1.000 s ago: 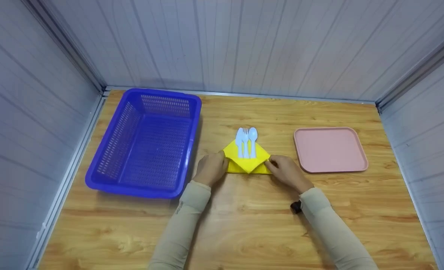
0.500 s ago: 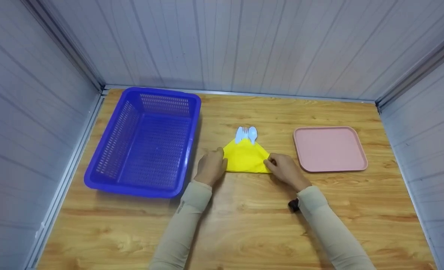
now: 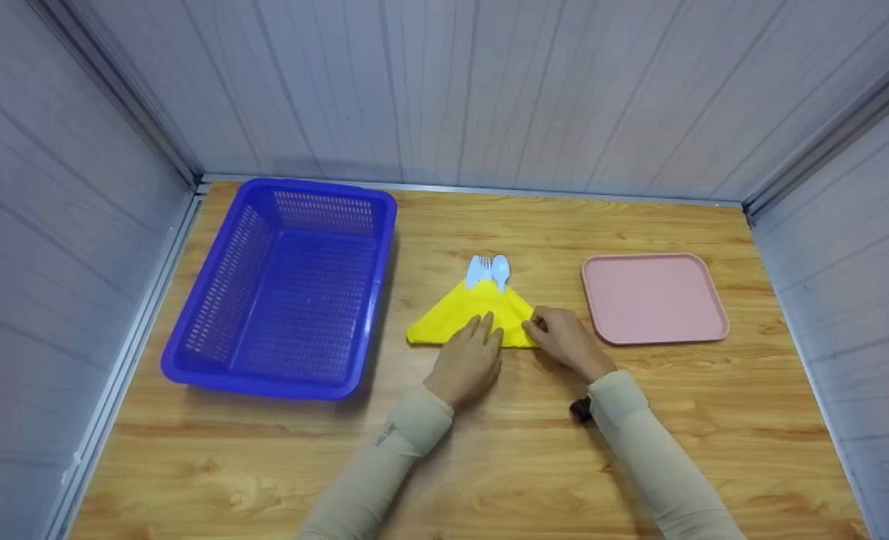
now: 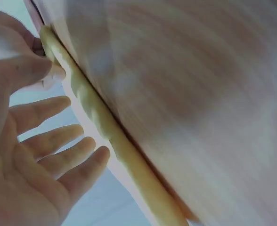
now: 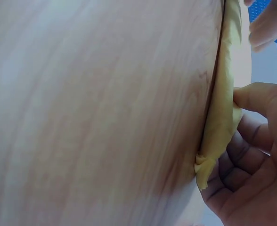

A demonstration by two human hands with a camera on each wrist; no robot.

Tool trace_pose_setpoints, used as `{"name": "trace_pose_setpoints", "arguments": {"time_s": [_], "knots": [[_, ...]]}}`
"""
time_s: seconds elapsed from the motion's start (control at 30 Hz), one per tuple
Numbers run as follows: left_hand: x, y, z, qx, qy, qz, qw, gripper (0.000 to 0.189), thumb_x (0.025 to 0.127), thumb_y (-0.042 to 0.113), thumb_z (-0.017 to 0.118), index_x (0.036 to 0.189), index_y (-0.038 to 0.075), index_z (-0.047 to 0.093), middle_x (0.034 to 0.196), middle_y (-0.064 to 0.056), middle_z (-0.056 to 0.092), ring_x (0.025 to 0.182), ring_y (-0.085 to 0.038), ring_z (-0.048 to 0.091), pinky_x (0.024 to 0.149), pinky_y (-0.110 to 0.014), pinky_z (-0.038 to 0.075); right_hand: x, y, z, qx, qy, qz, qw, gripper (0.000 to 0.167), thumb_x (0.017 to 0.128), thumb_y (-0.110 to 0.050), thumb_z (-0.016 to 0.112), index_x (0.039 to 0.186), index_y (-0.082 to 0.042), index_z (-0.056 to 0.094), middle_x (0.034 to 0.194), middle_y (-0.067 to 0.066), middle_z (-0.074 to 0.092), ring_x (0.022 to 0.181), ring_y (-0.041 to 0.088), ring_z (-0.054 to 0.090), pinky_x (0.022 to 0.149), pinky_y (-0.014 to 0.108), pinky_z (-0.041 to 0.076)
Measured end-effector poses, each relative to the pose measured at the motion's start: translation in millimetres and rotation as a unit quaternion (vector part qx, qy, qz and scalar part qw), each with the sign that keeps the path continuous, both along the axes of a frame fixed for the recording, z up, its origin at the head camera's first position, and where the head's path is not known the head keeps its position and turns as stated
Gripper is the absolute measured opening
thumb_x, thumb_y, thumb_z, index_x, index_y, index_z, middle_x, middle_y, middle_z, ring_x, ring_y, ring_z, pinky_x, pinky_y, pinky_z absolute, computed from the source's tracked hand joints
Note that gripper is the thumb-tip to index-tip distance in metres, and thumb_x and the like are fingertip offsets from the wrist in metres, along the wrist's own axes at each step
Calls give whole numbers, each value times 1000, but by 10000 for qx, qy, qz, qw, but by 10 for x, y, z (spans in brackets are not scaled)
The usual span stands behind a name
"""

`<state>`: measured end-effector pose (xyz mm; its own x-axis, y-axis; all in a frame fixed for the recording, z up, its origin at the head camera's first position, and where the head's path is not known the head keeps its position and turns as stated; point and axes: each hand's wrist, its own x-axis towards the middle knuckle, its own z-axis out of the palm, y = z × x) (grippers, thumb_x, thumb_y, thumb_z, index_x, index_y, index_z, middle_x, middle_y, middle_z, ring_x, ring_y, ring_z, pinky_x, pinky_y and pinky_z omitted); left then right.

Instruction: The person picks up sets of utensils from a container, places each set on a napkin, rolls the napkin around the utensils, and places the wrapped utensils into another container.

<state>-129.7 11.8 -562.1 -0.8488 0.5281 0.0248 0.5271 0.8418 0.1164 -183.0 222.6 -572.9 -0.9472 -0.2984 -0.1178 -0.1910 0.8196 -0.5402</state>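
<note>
A yellow napkin (image 3: 483, 301) lies folded on the table in the head view, a rough triangle with a straight near edge. Out of its top stick the upper ends of a white plastic knife (image 3: 473, 271), fork (image 3: 486, 264) and spoon (image 3: 500, 271); their handles are hidden beneath the fold. My left hand (image 3: 468, 364) is over the napkin's near middle, fingers extended; the left wrist view shows them spread along its rolled edge (image 4: 96, 113). At the right corner, my right hand (image 3: 568, 339) pinches the napkin between thumb and curled fingers, also visible in the right wrist view.
A blue plastic basket (image 3: 373, 330) with slotted walls stands at the left. To the right of the napkin lies a pink tray (image 3: 654, 300). Pale panel walls (image 3: 444, 90) border the wooden table (image 3: 519, 465) at the back and both sides.
The napkin's front flap has been folded up over the cutlery handles. My left hand has let go of the left corner and moved right onto the napkin. The right hand stays at its corner.
</note>
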Motion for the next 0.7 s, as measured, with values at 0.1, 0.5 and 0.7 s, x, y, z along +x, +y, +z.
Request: {"name": "trace_pose_setpoints", "arguments": {"time_s": [0.1,0.5,0.7], "knots": [[0,31,-16,-244,-398,55,9989,51,102,33,54,146,7,51,155,-17,39,139,-33,41,108,-46,41,-5,-15,5,11,-71,-37,10000,20,100,-23,61,87,-9,65,73,0,60,63,15,51,57,30,44],[-33,73,-52,-363,-639,200,9971,54,102,36,54,149,9,48,157,-14,37,141,-32,38,108,-47,41,0,-49,39,461,162,-317,9983,26,93,-28,72,96,-4,63,88,10,58,77,25,56,68,39,50],[-28,80,-46,-405,-674,216,9967,55,101,36,55,149,10,48,157,-14,38,140,-32,39,108,-47,41,32,-64,67,833,195,-593,9946,47,92,-36,73,118,1,61,108,18,56,94,31,55,82,46,50]]}}
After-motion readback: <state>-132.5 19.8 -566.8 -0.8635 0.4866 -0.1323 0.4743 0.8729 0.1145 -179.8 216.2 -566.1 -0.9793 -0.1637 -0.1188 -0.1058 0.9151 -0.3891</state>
